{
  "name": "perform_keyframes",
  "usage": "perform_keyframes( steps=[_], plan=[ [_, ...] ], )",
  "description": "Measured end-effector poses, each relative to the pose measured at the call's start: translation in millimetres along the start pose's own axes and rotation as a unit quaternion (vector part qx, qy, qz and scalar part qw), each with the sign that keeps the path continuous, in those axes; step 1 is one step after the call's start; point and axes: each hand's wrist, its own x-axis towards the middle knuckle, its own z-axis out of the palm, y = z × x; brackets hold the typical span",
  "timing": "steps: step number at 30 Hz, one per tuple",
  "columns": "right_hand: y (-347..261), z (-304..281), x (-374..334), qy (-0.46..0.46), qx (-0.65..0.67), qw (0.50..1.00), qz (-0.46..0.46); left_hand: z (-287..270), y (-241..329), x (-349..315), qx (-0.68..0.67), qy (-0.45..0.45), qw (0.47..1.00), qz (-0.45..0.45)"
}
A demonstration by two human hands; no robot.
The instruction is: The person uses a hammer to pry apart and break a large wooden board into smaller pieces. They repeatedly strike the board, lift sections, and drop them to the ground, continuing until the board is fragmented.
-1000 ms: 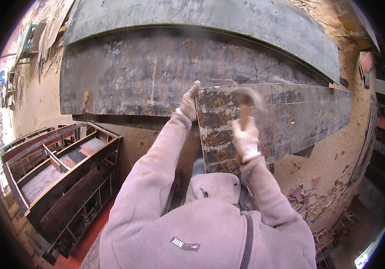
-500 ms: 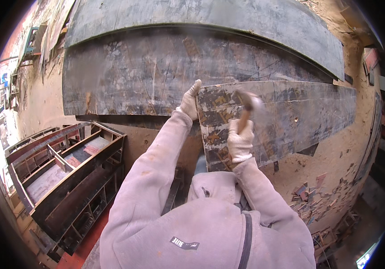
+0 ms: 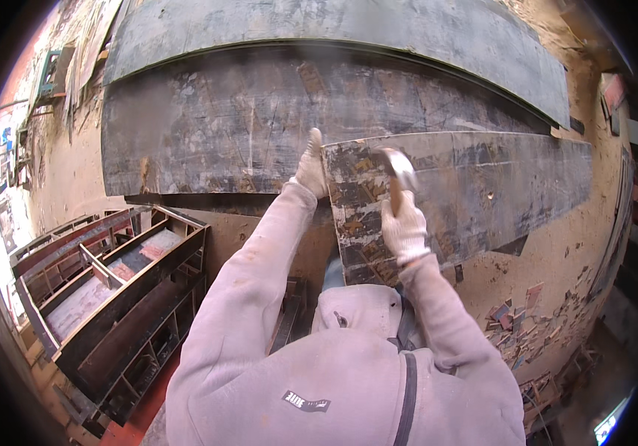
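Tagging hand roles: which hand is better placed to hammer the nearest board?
Probably the right hand: it grips the hammer over that board, while the left hand is at the board's left edge.

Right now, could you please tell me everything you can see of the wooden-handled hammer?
The wooden-handled, silvery-headed hammer has a curved, shiny head that looks metal, slightly blurred and darker at its left end. Its brown handle looks wooden; the white-gloved right hand grips it, hiding its lower part. The head end points away from the person, over the mottled dark, flat board; whether it touches that surface, I cannot tell.
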Motion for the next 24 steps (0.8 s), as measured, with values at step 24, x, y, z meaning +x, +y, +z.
perform_keyframes(
  steps=[24],
  plan=[
    [61,-53,-51,-0.016,-0.015,0.983,0.183,8,16,24,0.257,0.079,0.96,-0.08]
  ],
)
